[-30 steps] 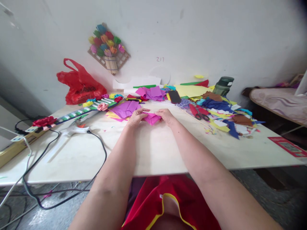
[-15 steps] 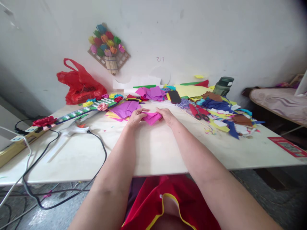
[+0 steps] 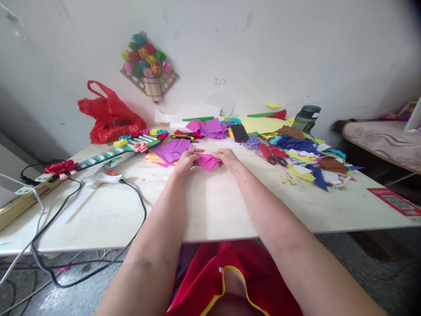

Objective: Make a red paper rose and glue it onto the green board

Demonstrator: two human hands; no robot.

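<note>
Two bare hands meet at the middle of the frame over a small folded piece of magenta tissue paper (image 3: pixel 208 161). The left hand (image 3: pixel 186 160) pinches its left edge and the right hand (image 3: pixel 229 159) pinches its right edge, both with fingers curled down, so the paper is stretched between them and pressed low against the pale tabletop (image 3: pixel 210 206), a grip that suits creasing a fold. Just behind the left hand lies a flat stack of purple and yellow paper sheets (image 3: pixel 169 151), close enough to draw from. Right of centre a pair of red-handled scissors (image 3: pixel 272 156) rests among a scatter of blue, brown and yellow paper offcuts (image 3: pixel 309 160). At the left, a white glue gun with a black cord (image 3: pixel 103 177) lies on the table, and a red plastic bag (image 3: pixel 110 116) sits against the wall. In the upper left, a bouquet of coloured paper flowers (image 3: pixel 146 59) hangs on the wall.
</note>
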